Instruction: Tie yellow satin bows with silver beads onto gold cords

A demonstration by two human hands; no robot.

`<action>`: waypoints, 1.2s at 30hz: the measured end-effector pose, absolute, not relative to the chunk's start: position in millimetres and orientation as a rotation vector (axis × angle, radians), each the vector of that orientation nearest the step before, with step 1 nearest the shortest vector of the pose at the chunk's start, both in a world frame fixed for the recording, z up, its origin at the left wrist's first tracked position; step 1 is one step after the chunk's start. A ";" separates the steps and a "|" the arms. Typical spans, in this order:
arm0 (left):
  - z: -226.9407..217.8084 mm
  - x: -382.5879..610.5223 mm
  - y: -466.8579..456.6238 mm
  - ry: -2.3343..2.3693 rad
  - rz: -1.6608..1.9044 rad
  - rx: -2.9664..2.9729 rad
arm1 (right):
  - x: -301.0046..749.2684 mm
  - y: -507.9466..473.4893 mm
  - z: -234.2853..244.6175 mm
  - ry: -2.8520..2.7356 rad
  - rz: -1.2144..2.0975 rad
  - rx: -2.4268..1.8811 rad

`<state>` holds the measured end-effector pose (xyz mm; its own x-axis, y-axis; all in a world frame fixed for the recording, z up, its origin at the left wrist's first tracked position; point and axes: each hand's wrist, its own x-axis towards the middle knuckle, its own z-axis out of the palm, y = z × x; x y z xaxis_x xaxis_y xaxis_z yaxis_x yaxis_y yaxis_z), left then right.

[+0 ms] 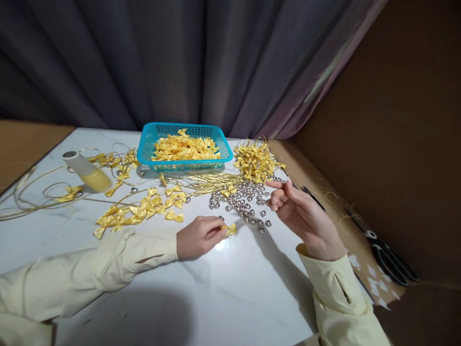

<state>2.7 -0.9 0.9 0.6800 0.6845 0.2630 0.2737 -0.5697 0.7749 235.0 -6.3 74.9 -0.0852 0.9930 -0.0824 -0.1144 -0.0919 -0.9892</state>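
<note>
Your left hand has its thumb and fingers pressed together at the tips, pinching a small yellow satin bow just above or on the white tabletop; which of the two, you cannot tell from here. Your right hand is raised, index finger stretched out toward the left, thumb close beside it and the other fingers curled in; whether anything fine sits between them cannot be told.

Between your two hands, and a little beyond the left fingertips, lie scattered silver jingle bells. Past those bells runs a bundle of gold cords, and beyond your right index fingertip is a heap of corded yellow bows. Farther out from your left fingers is the blue plastic basket, holding more bows. Loose yellow bows spread beyond your left wrist. Black-handled scissors lie to the right of your right fingers.
</note>
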 end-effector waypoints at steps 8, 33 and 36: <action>0.7 6.0 5.8 0.852 0.693 1.874 | 255.1 -8.0 76.8 -1.145 1.195 -1.242; -3.9 3.4 8.2 0.788 0.681 1.593 | 167.3 -44.9 32.6 -2.003 0.938 -1.542; -1.5 3.6 8.2 0.785 0.721 1.624 | 167.1 -43.6 30.9 -1.999 0.939 -1.560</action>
